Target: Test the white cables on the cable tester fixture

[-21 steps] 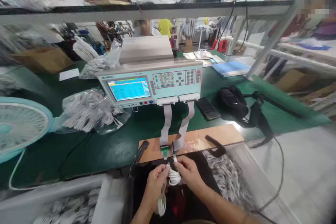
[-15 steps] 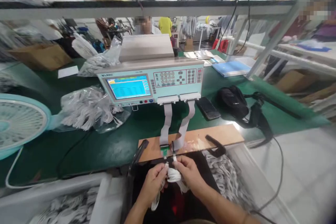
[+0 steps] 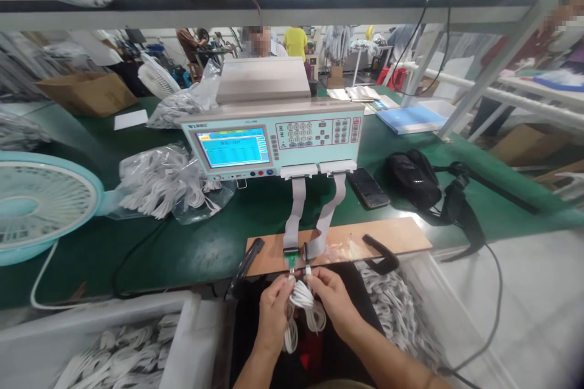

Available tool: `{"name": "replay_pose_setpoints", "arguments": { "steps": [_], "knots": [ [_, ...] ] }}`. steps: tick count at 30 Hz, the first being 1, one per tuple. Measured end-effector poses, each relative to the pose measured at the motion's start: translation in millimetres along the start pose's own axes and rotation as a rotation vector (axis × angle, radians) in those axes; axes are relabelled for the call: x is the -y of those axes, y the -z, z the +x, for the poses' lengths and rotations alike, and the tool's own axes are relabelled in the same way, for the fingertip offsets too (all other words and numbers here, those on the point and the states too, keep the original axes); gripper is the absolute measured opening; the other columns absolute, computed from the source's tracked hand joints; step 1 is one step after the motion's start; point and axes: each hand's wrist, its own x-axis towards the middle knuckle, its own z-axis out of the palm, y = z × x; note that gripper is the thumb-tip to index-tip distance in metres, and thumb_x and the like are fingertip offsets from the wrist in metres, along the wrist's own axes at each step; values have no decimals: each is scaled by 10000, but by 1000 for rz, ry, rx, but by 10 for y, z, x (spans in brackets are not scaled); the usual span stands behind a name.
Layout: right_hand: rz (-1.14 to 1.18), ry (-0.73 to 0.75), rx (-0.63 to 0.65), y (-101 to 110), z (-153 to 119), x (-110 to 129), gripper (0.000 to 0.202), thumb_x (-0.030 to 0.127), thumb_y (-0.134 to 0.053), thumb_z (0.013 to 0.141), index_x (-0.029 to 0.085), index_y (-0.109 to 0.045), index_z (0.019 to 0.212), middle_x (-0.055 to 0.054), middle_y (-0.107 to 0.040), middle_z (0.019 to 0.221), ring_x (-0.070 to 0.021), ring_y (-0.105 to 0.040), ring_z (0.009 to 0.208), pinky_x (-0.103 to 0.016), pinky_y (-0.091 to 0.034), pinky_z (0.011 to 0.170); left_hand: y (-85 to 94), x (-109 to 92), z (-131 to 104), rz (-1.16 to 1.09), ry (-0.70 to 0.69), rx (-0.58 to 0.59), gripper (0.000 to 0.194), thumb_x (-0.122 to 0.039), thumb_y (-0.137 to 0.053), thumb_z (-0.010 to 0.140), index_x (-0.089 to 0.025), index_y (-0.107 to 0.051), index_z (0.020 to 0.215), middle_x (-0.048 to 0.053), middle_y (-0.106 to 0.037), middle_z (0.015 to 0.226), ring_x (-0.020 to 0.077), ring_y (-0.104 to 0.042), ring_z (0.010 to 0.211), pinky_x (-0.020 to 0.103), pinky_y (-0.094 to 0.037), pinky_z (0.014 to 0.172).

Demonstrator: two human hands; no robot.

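Note:
A coiled white cable (image 3: 301,295) hangs in loops between my two hands, just in front of the table edge. My left hand (image 3: 272,310) pinches one plug end of it, against the small green circuit board (image 3: 292,261). The other end is pinched by my right hand (image 3: 336,299) at the black connector (image 3: 306,251) beside that board. Whether each plug is fully seated is too small to tell. Grey ribbon cables (image 3: 295,213) run from both connectors up to a tester (image 3: 319,146) with a lit blue screen. A wooden strip (image 3: 392,240) lies under the connectors.
White bins of cables stand at lower left (image 3: 187,322) and right of my lap. On the green table are a turquoise fan (image 3: 41,206), bagged cables (image 3: 155,182), a phone (image 3: 368,187) and a black pouch (image 3: 413,179). A shelf (image 3: 283,15) crosses above; people are beyond.
My left hand has brought its plug end up to the green board. My right hand's end stays at its connector. The loops hang differently, the screen display has changed, and the view has shifted slightly.

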Motion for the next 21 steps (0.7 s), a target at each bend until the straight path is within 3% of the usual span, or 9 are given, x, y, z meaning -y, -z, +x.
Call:
{"name": "replay_pose_setpoints", "arguments": {
  "steps": [5, 9, 16, 21],
  "knots": [
    [-7, 19, 20, -30, 1, 58, 317, 449, -685, 693, 140, -617, 681, 20, -532, 579, -114, -444, 559, -231, -362, 574, -45, 12, -24, 17, -23, -48, 321, -448, -637, 728, -132, -687, 753, 7, -609, 647, 155, -522, 616, 218, -412, 585],
    [-50, 42, 14, -43, -8, 68, 346, 476, -676, 696, 139, -609, 667, 20, -522, 582, -116, -425, 565, -230, -352, 574, -34, -29, -27, 87, -49, -28, 386, -497, -620, 726, -122, -634, 637, -4, -551, 563, 137, -469, 547, 207, -366, 515],
    [-25, 75, 20, -13, 58, -64, 407, 546, -677, 667, 142, -622, 662, 3, -544, 581, -142, -469, 582, -242, -383, 574, -93, -124, 42, -58, 7, 17, 334, -453, -674, 684, -131, -610, 627, -26, -511, 522, 107, -434, 499, 198, -371, 508],
    [3, 71, 30, 21, 107, -126, 440, 575, -687, 639, 140, -659, 702, -8, -575, 600, -156, -499, 610, -257, -413, 616, -134, -140, 51, -95, -22, -29, 374, -488, -668, 670, -134, -587, 580, -24, -494, 523, 108, -435, 511, 204, -376, 519]
  ]
}}
